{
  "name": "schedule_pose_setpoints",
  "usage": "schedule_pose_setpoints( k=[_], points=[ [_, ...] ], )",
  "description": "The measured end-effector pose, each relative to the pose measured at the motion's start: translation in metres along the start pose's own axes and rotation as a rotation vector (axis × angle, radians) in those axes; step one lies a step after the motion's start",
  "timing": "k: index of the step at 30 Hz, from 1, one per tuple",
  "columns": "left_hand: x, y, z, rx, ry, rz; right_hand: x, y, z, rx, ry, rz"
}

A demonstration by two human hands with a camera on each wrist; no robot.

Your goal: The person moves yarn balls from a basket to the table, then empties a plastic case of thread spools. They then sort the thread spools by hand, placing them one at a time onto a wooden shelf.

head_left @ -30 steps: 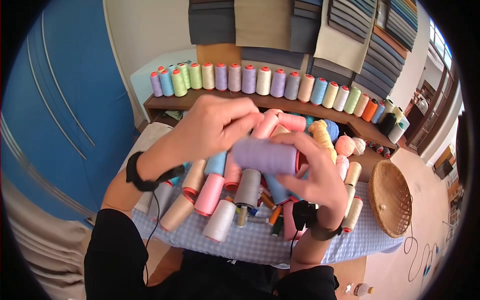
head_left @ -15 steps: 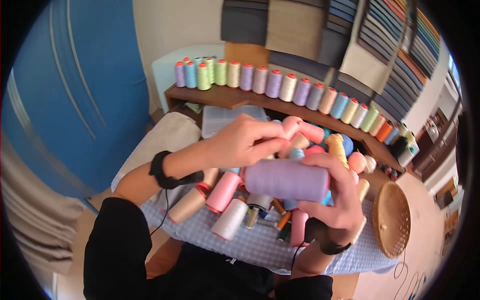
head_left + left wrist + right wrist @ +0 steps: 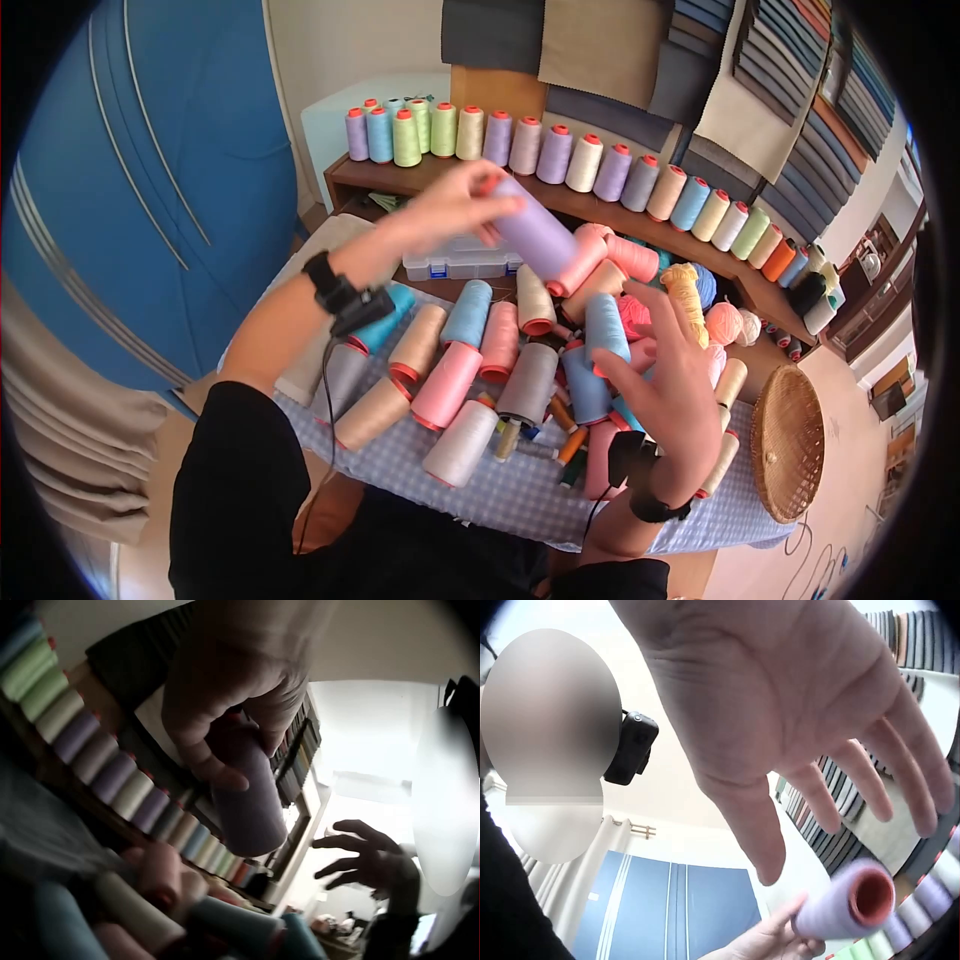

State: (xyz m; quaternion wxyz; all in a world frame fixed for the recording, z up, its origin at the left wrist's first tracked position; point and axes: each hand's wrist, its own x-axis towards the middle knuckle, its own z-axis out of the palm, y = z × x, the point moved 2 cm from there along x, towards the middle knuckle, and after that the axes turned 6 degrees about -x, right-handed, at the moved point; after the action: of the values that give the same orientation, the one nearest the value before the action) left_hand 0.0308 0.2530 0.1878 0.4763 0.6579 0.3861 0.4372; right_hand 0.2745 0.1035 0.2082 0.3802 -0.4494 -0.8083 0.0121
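Note:
My left hand [image 3: 462, 207] grips a lavender cone of thread [image 3: 537, 235] by its narrow red-tipped end. The cone hangs tilted above the back of a pile, its wide end pointing down to the right. In the left wrist view, thumb and fingers wrap the top of this cone [image 3: 251, 806]; in the right wrist view, its hollow red base shows. My right hand [image 3: 665, 400] is held over the right side of the pile, fingers spread and holding nothing. Beneath both hands lie thread cones, among them a grey cone [image 3: 528, 383], a pink cone [image 3: 448, 384] and a light blue cone [image 3: 606, 328].
Upright thread cones line a brown shelf [image 3: 400, 182] at the back. A clear plastic box [image 3: 455, 264] sits behind the pile. Yarn balls [image 3: 724, 322] and a wicker basket [image 3: 790, 440] are to the right. A checkered cloth [image 3: 390, 470] covers the table.
The lavender cone has passed from my right hand to my left. My left hand has raised it up and back, turning it from sideways to tilted; my right hand has let go and spread its fingers.

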Motion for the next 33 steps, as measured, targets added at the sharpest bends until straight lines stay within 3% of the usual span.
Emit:
schedule_pose_setpoints(
  k=[2,5,7,9,12,15,17,19,21,23,24,25,27,28,29,31,33],
  points=[
    [0.032,-0.011,-0.042,0.381,0.194,0.068,-0.004,0.001,-0.010,0.087,-0.147,0.250],
    [0.081,-0.039,-0.104,0.837,0.407,0.100,-0.011,0.005,-0.014,0.136,-0.066,0.218],
    [0.107,-0.060,-0.131,0.862,0.441,0.127,-0.010,0.000,-0.019,0.121,-0.051,0.226],
    [0.131,-0.072,-0.148,1.093,0.519,0.165,-0.009,-0.002,-0.022,0.066,-0.073,0.243],
    [0.155,-0.075,-0.158,1.178,0.507,0.073,-0.009,0.000,-0.023,0.039,-0.030,0.208],
    [0.158,-0.075,-0.156,1.223,0.510,0.032,-0.008,0.001,-0.023,0.011,-0.012,0.315],
    [0.157,-0.076,-0.159,1.327,0.576,0.140,-0.007,0.006,-0.022,0.010,-0.008,0.347],
    [0.159,-0.079,-0.166,1.318,0.538,0.118,-0.008,0.009,-0.024,0.019,0.028,0.316],
    [0.159,-0.075,-0.146,1.308,0.514,0.099,-0.011,0.013,-0.028,-0.026,0.003,0.340],
    [0.134,-0.056,-0.108,1.296,0.586,0.271,-0.013,0.015,-0.029,0.038,0.075,0.385],
    [0.128,-0.052,-0.086,1.264,0.449,0.353,-0.013,0.015,-0.030,0.037,0.089,0.404],
    [0.132,-0.064,-0.069,1.168,0.302,0.567,-0.013,0.017,-0.031,0.034,0.091,0.411],
    [0.084,-0.019,0.025,0.817,-0.144,0.178,-0.014,0.021,-0.031,0.007,0.088,0.353],
    [0.073,-0.023,0.053,0.789,-0.326,0.248,-0.015,0.021,-0.031,0.009,0.073,0.345],
    [0.059,-0.012,0.086,0.793,-0.492,-0.061,-0.016,0.020,-0.031,0.006,0.067,0.341],
    [0.040,-0.018,0.126,0.503,-0.626,-0.367,-0.018,0.019,-0.032,-0.012,0.064,0.432],
    [0.035,-0.024,0.148,0.473,-0.617,-0.421,-0.018,0.017,-0.035,0.025,0.046,0.476]
  ],
)
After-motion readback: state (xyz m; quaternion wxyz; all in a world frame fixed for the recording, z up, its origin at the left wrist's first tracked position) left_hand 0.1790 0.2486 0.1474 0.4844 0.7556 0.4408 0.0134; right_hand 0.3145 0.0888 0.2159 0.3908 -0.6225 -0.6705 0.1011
